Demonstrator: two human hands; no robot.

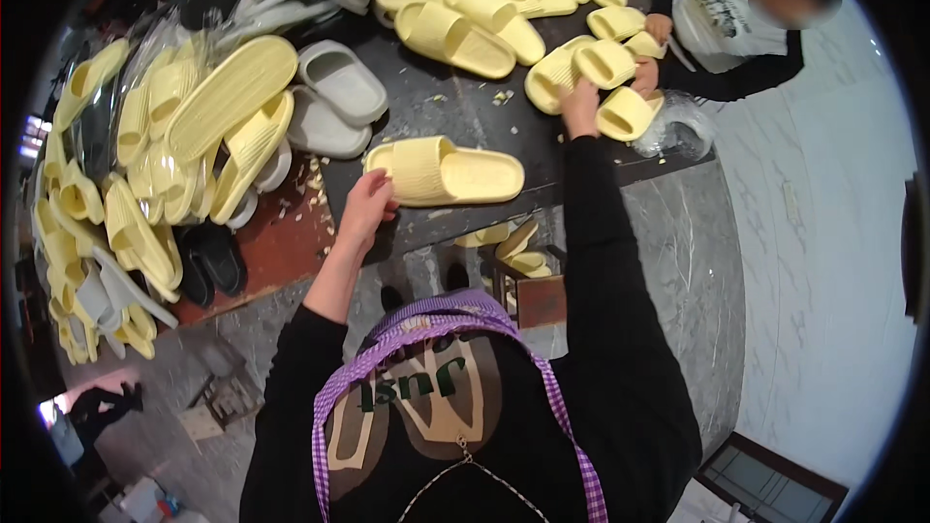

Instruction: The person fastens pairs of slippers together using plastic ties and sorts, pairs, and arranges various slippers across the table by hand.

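Observation:
A pale yellow slide sandal (448,172) lies on the dark worktable (455,107) in front of me. My left hand (366,205) grips its near end at the strap. My right hand (580,107) reaches far forward and touches a cluster of small yellow sandals (605,63), closing on one at the right (625,114); what its fingers hold is partly hidden.
Across the table a person in a black-and-white top (727,19) handles small yellow sandals. Heaps of yellow sandals (194,126) and grey ones (334,87) fill the left and back. Black sandals (213,261) lie at the left. A clear plastic bag (683,126) sits at the right edge.

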